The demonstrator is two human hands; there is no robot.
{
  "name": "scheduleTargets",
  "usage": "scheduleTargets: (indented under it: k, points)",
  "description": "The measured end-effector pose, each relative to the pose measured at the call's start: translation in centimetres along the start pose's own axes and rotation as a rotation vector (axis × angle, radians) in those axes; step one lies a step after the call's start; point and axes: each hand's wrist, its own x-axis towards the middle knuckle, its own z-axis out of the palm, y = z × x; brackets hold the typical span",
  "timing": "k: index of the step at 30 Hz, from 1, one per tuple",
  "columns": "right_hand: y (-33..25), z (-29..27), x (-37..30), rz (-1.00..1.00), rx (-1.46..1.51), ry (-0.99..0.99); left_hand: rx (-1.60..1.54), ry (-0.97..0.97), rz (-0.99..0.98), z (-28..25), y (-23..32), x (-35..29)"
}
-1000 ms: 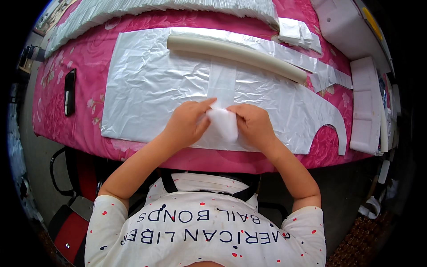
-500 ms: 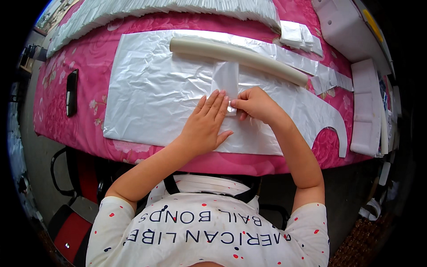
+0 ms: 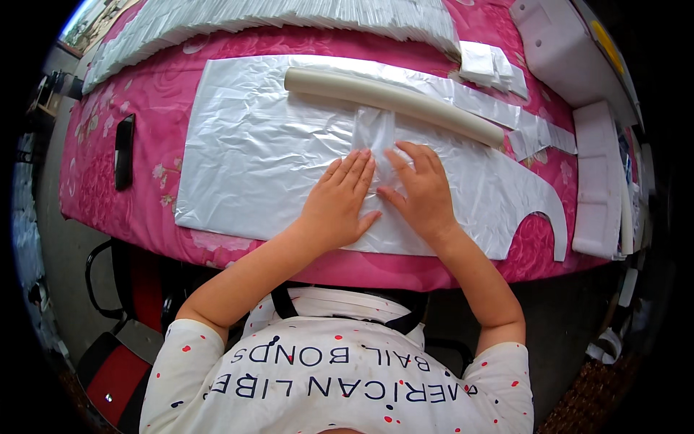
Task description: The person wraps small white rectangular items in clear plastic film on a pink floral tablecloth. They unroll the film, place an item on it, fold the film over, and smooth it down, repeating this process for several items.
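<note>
A large stack of thin white plastic bags, glossy and creased, lies flat across the table, with a curved cut-out at its right end. On top, near its centre, rests a small folded strip of the same film. My left hand lies flat, fingers stretched out, its fingertips on the strip's left edge. My right hand is beside the strip's right edge, fingers apart and a little blurred, holding nothing that I can see. A long cream tube lies across the film, over the strip's far end.
A pink flowered cloth covers the table. A long row of folded white film packets lines the far edge, with a small pile of packets to its right. A black phone lies at left. White foam blocks stand at right.
My right hand has let go of the strip's near edge and spread its fingers, moving slightly away from me. The strip lies flatter. My left hand stays pressed flat.
</note>
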Motion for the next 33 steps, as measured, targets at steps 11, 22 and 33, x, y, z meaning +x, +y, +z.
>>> scheduleTargets:
  k: [11,22,33]
  points:
    - [3.3,0.5,1.7,-0.188,0.194,-0.236,-0.004,0.143,0.030,-0.5,-1.2,1.8]
    - [2.3,1.1,0.2,-0.236,0.234,-0.101,-0.155,0.020,0.128,-2.2,-0.3,-0.7]
    - [-0.9,0.2,-3.5,-0.190,0.300,-0.086,-0.125,0.086,0.241,-1.6,-0.3,-3.8]
